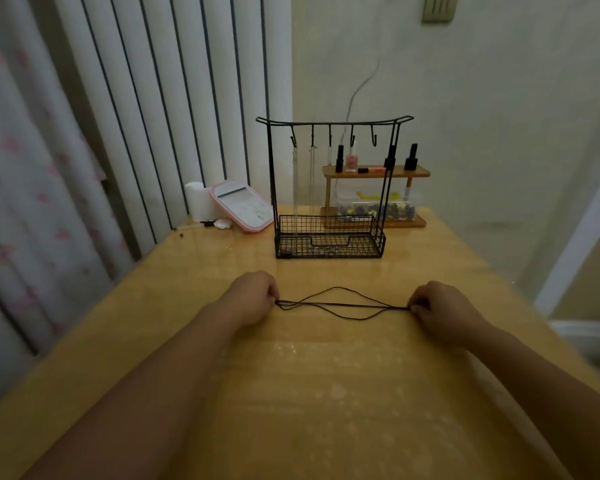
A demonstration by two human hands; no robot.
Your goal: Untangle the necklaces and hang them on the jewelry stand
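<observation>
**Pulling a black cord out flat on the counter**

Holding one end each, the left hand (253, 297) and the right hand (437, 306) stretch a thin black cord necklace (340, 304) between them. The fingers of both hands are curled and pinch the cord ends. The cord is soft and stringy. Its strands cross near the left hand and spread into long, flat loops in the middle. It lies on the counter (291, 393), which is smooth, shiny, yellow wood.

Behind the cord stands the jewelry stand (329, 188), made of thin black wire. It has a bar with hooks on top and a mesh basket at the bottom. Two thin silvery chains (303, 188) hang from the left hooks. The right hooks are bare.

There is open counter between the hands and the stand, and more in front of the hands. The counter's left edge runs along tall white blinds (146, 116).

Behind the stand is a small wooden shelf (374, 173) with little bottles and a clear box of beads (374, 206). To the left lie a pink-edged tablet (241, 206) and a white roll (196, 199).
</observation>
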